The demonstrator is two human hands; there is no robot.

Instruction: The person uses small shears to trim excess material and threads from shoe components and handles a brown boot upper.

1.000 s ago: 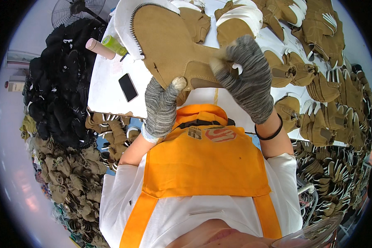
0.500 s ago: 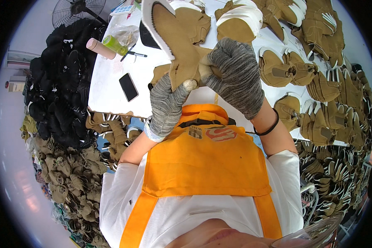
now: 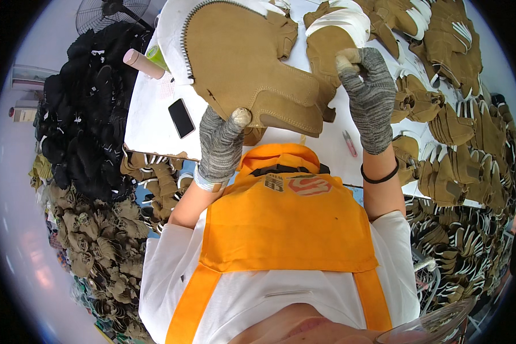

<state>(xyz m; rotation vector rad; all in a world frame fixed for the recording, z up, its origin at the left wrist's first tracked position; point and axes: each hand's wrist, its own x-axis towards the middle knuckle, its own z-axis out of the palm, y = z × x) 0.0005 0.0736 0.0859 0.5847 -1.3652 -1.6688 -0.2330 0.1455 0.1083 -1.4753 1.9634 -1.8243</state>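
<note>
A brown shoe upper (image 3: 235, 63), edged with white material and dark zigzag stitching, is held up over the table's near edge. My left hand (image 3: 221, 140), in a grey knit glove with pale fingertips, grips its lower edge, thumb on the front. To the right, apart from that upper, my right hand (image 3: 372, 103) is raised in a matching glove. Its thumb and fingertips are pressed together; anything between them is too small to make out. Behind those fingertips sits a stack of brown uppers (image 3: 329, 51) with white edges. Small pink-handled thread snips (image 3: 350, 144) lie below my right hand.
On the white table (image 3: 146, 126) are a phone (image 3: 181, 118), a pink bottle (image 3: 143, 63) and a green container (image 3: 156, 55). Many brown uppers (image 3: 450, 172) line the right side. A black heap (image 3: 92, 114) and a brown heap (image 3: 97, 246) stand at left, with a fan (image 3: 112, 14) behind.
My right hand has left the upper and moved right, fingertips pinched. The upper has turned its broad side into view in my left hand. The snips now show on the table.
</note>
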